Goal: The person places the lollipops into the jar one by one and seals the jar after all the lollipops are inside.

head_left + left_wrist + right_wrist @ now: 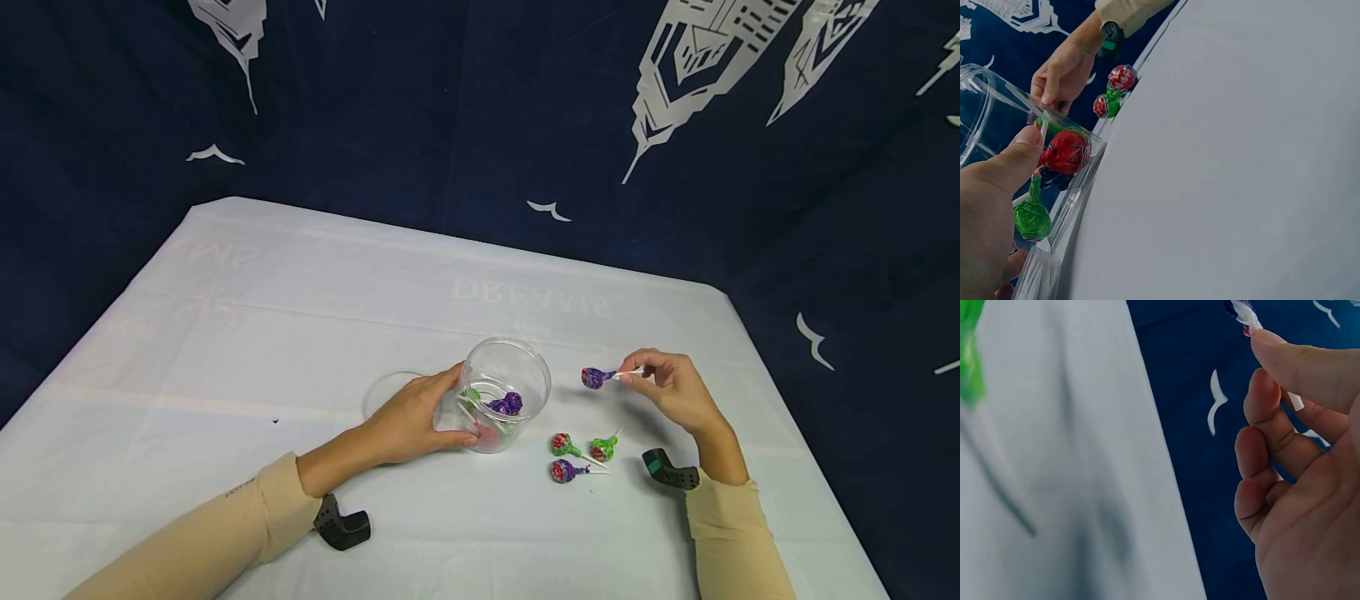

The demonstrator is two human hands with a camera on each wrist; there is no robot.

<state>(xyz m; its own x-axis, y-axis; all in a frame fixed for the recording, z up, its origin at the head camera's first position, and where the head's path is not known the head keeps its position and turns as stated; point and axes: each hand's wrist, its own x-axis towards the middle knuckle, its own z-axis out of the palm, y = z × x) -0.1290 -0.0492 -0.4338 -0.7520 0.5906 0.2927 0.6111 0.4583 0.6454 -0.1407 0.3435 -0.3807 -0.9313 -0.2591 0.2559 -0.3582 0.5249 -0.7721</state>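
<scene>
A clear plastic jar (504,371) stands with its mouth up. My left hand (408,421) grips its side, with the thumb (1019,153) along the near wall. Inside lie several wrapped lollipops; a red lollipop (1069,152), a green lollipop (1033,219) and a purple lollipop (506,404) show through the wall. To the right of the jar, my right hand (670,387) pinches another purple lollipop (596,378) by its white stick, above the table. In the right wrist view its wrapped head is cut off at the top edge.
Three lollipops lie right of the jar: a green-and-red one (562,444), a green one (602,448) and a purple one (564,471). A clear round lid (372,392) lies behind my left hand. White cloth covers the table (300,350); a dark blue curtain (450,125) hangs behind.
</scene>
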